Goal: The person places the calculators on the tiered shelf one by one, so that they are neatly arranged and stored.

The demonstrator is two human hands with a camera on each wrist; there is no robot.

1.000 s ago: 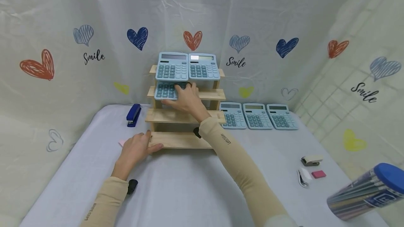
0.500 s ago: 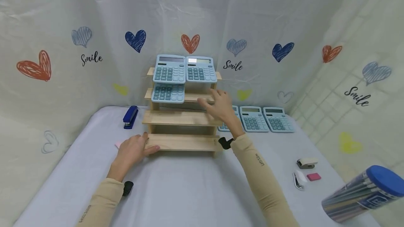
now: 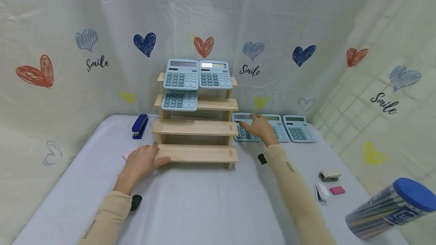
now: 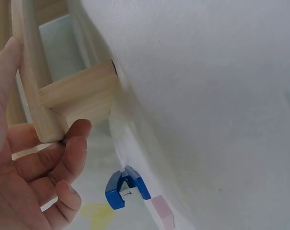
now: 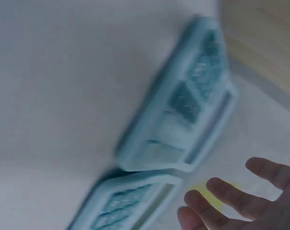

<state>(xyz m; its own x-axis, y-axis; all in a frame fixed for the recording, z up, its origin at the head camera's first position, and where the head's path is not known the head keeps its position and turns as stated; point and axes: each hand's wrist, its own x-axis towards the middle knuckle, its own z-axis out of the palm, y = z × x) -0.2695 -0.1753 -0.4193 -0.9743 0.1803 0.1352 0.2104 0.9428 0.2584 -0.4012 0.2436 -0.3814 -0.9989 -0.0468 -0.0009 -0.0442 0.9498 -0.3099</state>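
Observation:
A stepped wooden rack (image 3: pixel 195 127) stands on the white table (image 3: pixel 204 203). Two light-blue calculators (image 3: pixel 196 74) lean on its top step and one calculator (image 3: pixel 179 99) on the second step. My left hand (image 3: pixel 143 161) holds the left end of the lowest step (image 4: pixel 44 112), thumb on its front edge. My right hand (image 3: pixel 259 126) hovers with fingers spread over the leftmost calculator (image 3: pixel 242 128) of three lying in a row to the right of the rack; the same calculator (image 5: pixel 185 120) shows blurred in the right wrist view. That hand holds nothing.
A blue stapler (image 3: pixel 139 126) lies left of the rack, with a pink eraser (image 4: pixel 162 212) near it. At the right lie a small beige stapler (image 3: pixel 329 175), a white clip (image 3: pixel 321 193) and a pink eraser (image 3: pixel 337 190). A blue-capped tube (image 3: pixel 391 207) fills the lower right corner.
My right hand let go of the calculator on the second step, drew back and swung right and down over the row of calculators. The left hand stayed on the lowest step.

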